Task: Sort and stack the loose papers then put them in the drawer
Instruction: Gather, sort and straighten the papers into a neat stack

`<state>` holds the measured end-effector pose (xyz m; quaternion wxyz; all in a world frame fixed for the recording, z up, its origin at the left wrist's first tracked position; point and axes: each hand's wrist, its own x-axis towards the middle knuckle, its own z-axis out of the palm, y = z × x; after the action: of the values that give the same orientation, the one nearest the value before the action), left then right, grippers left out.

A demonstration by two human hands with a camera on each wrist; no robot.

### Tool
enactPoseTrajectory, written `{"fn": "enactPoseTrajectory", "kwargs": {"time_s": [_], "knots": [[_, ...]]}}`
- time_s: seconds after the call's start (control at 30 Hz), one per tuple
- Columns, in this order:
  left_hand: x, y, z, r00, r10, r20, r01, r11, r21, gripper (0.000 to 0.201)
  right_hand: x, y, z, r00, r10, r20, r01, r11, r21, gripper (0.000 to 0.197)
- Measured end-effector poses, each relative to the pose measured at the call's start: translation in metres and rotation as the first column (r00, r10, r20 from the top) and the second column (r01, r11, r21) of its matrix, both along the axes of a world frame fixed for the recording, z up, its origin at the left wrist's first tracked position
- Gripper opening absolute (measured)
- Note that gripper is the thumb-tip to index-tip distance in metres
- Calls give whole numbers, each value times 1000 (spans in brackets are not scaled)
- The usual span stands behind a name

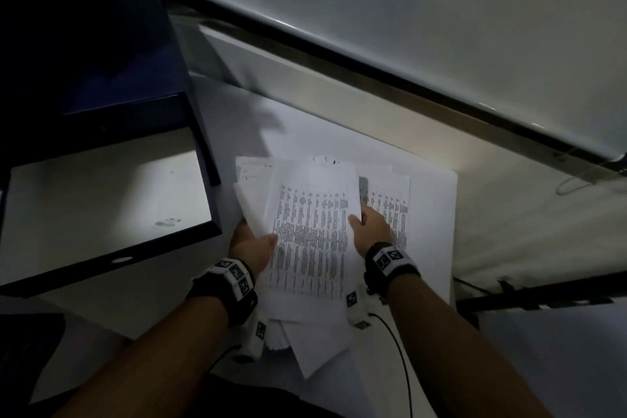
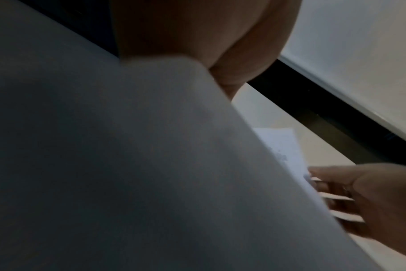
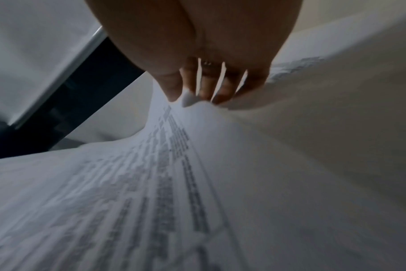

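Head view: both forearms reach toward twelve o'clock; left hand (image 1: 252,243) and right hand (image 1: 371,226) each grip a side of the printed papers (image 1: 312,231), the open drawer (image 1: 101,193) at nine o'clock.

From my right wrist camera I see my right hand (image 3: 197,55) reaching down from the top, its fingertips (image 3: 206,95) pressed to the edge of a printed sheet (image 3: 174,183). The sheet fills the lower part of the picture, its columns of dark text blurred. A plain white sheet (image 3: 325,137) lies beside it at right. A dark band (image 3: 81,102) crosses the upper left under a pale surface.
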<state>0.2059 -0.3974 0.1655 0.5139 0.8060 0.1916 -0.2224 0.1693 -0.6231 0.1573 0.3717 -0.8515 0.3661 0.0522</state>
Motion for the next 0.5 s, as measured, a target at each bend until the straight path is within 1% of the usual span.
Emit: {"fn": "enactPoseTrajectory", "kwargs": {"time_s": [0.03,0.07,0.1,0.13,0.17,0.2,0.23,0.3,0.37,0.4,0.5], "knots": [[-1,0,2,1000,3,26,-3,1000,-3,58,-5,-7,-1,998,-51,22,52,997,-65,37],[-2,1,4,998,6,62,-6,1000,1,59,-11,-16,0,990,-140,5,139,980,-139,45],[-4,2,7,995,8,102,-8,1000,5,58,-16,-27,0,968,-244,-53,229,954,-194,57],[-6,2,11,990,11,144,-12,1000,6,55,-22,-37,2,930,-335,-152,299,929,-219,70],[-8,3,13,983,17,182,-18,1000,4,52,-26,-45,1,889,-376,-260,320,918,-232,81],[-10,3,16,978,17,210,-18,1000,1,49,-27,-49,2,861,-376,-342,309,921,-235,88],[-12,3,19,972,20,234,-20,1000,-3,46,-26,-50,3,853,-354,-383,279,930,-239,91],[-15,1,24,961,8,276,-13,1000,17,38,-18,-44,2,880,-278,-386,198,952,-235,88],[-19,0,27,949,-4,315,-10,999,41,32,-11,-37,3,911,-208,-355,137,967,-215,74],[-21,-1,29,943,-12,333,-4,999,49,31,-8,-34,5,918,-200,-343,136,970,-201,66],[-24,-2,35,931,-27,365,6,998,60,31,-5,-32,8,921,-174,-349,128,980,-150,53]]}}
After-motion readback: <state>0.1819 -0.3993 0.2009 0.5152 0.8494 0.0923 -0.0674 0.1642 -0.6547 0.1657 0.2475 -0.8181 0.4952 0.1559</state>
